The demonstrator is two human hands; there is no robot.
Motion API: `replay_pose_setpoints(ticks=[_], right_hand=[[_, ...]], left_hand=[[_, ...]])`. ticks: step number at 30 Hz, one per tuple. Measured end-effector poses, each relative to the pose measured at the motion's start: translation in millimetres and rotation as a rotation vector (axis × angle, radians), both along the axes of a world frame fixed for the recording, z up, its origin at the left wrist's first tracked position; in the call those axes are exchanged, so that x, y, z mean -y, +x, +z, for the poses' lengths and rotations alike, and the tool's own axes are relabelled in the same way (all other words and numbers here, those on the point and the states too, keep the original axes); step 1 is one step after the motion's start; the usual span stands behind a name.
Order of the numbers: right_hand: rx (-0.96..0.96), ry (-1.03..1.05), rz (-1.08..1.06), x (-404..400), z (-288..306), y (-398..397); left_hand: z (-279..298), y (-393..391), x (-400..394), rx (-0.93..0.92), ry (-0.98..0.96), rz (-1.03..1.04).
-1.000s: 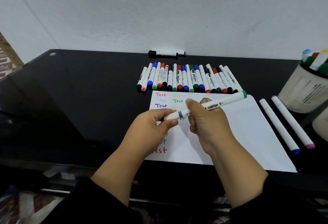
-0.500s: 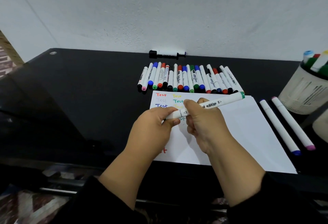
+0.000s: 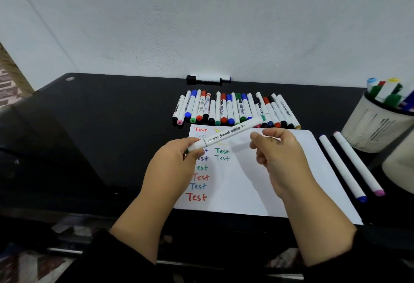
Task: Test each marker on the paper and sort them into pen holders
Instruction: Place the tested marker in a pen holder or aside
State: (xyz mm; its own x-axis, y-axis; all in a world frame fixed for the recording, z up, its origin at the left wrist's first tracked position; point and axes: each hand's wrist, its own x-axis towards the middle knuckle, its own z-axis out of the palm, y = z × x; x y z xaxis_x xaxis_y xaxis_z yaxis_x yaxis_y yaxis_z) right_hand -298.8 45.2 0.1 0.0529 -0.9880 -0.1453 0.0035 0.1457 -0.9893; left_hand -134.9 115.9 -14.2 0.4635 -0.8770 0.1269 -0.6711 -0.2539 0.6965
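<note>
Black glass table [image 3: 94,139] against a white wall, and going left to right: the left hand [image 3: 172,166] pinches the near end of a green-capped white marker [image 3: 226,134], slanting up over the paper [image 3: 257,184] with its column of "Test" words. The right hand [image 3: 280,155], which gripped the barrel a moment ago, has let go; its grip is loosely curled and empty. I'd guess this one is tested and recapped, bound for the pen holder [image 3: 378,125] at far right, beside two loose markers [image 3: 349,166].
</note>
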Motion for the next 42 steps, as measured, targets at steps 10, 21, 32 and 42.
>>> replay_pose_setpoints(ticks=[10,21,32,42], right_hand=[[-0.866,-0.913,0.138,0.0,-12.1,-5.1],[-0.928,-0.865,-0.077,19.1,21.2,-62.9],[-0.785,-0.653,-0.299,50.6,74.4,-153.6],[-0.935,-0.422,-0.278,80.9,76.3,-179.2]], left_hand=[[12.6,-18.6,-6.4,-0.068,0.005,-0.113],[25.9,-52.3,25.1,-0.022,0.098,-0.389],[7.4,-107.2,101.7,0.139,0.230,-0.596],[-16.6,-108.7,114.6,0.252,0.275,-0.557]])
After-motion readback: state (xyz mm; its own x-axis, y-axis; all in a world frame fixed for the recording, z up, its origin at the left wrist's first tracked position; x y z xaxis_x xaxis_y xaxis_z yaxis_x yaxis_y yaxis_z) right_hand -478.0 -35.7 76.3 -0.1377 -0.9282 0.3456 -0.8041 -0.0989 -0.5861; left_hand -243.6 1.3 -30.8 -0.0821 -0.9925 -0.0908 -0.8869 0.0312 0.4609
